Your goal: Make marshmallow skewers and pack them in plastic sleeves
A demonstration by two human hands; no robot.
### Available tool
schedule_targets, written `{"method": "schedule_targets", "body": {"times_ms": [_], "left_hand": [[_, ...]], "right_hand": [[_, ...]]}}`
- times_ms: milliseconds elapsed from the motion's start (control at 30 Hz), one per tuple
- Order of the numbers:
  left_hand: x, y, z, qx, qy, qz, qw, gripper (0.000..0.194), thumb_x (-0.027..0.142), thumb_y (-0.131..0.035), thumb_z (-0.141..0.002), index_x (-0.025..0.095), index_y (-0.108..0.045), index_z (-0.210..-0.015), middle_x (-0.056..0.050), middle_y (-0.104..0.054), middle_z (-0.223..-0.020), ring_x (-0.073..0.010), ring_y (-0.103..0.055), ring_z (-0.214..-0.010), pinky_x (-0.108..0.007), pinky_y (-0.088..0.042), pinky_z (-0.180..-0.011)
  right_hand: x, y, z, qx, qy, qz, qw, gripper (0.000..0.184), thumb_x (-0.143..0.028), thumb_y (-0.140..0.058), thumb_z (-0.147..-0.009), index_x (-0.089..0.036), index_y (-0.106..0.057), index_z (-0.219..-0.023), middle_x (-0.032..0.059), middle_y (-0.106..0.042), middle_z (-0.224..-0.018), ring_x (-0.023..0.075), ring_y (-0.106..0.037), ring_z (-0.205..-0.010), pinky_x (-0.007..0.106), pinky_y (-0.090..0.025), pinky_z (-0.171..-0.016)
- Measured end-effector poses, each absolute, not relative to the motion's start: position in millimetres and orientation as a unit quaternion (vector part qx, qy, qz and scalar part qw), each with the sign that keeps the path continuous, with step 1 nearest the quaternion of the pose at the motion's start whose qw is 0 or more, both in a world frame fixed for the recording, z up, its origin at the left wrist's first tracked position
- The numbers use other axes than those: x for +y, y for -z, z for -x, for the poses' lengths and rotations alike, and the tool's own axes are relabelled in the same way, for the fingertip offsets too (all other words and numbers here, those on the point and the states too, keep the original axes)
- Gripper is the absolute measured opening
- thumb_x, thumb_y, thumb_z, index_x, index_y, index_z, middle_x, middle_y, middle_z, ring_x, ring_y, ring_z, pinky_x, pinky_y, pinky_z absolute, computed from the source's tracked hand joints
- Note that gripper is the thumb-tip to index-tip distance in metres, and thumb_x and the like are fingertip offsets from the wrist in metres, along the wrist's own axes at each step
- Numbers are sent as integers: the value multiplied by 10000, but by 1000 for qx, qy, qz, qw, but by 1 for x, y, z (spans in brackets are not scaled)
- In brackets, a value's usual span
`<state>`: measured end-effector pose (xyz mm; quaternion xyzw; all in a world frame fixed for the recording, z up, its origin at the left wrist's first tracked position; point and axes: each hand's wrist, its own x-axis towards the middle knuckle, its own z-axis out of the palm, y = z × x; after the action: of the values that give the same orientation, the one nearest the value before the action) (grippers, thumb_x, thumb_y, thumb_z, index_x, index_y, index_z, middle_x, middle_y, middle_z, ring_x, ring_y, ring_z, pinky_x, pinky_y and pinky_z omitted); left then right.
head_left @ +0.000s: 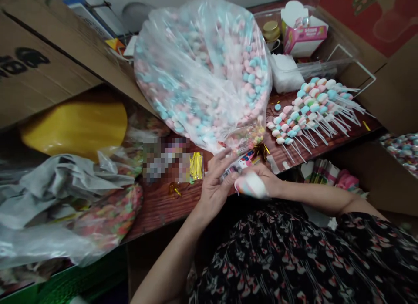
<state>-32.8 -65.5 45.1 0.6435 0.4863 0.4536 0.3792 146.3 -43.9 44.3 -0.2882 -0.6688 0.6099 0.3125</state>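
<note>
Pink and white, blurred by motion, the sweet [250, 185] is between the two hands, just over the near edge of the desk [156, 208]. The right hand [271, 180] has its fingers curled in, seemingly holding the sweet from its far side. The left hand [214, 186] has long, loosely bent fingers, thumb close to the sweet; whether they grip anything I cannot tell. The step looks like handling one piece by its wrapping; the next move probably calls for a steady right hold while the left fingers close on the near end. Just beyond lie a wrapper [245, 159] and a gold bow [261, 152]; left, yellow ties [196, 166]; behind, a sack [202, 69]; right, skewers [303, 110].
</note>
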Motion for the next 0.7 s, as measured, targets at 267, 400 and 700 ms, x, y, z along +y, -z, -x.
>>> {"method": "schedule_targets", "body": {"times_ms": [267, 400, 700], "left_hand": [[-127, -37, 73, 552, -326, -582, 501, 308, 391, -552, -927, 156, -675, -1083, -78, -695, -862, -198, -658, -761, -317, -553, -691], [-150, -22, 109, 569, -327, -750, 82, 228, 195, -689, -805, 212, -710, -1031, -84, -737, -1010, -239, -698, -921, -366, -567, -852], [-249, -8, 175, 725, -66, -674, 123, 263, 294, -517, -863, 203, -723, -998, -87, -740, -941, -254, -712, -823, -384, -575, -771]], "right_hand": [[-39, -29, -106, -907, -137, 185, 353, 281, -336, -455, -901, -190, -564, -686, 29, -565, -668, 158, -481, -642, 291, -354, -599], [-57, -14, -78, -857, -393, 226, 246, 213, -244, -514, -887, -173, -539, -687, -14, -543, -681, 117, -485, -670, 241, -355, -623], [-74, -10, -86, -904, -377, 149, 135, 255, -281, -550, -922, -174, -589, -1151, 52, -672, -913, 139, -557, -734, 241, -388, -612]]}}
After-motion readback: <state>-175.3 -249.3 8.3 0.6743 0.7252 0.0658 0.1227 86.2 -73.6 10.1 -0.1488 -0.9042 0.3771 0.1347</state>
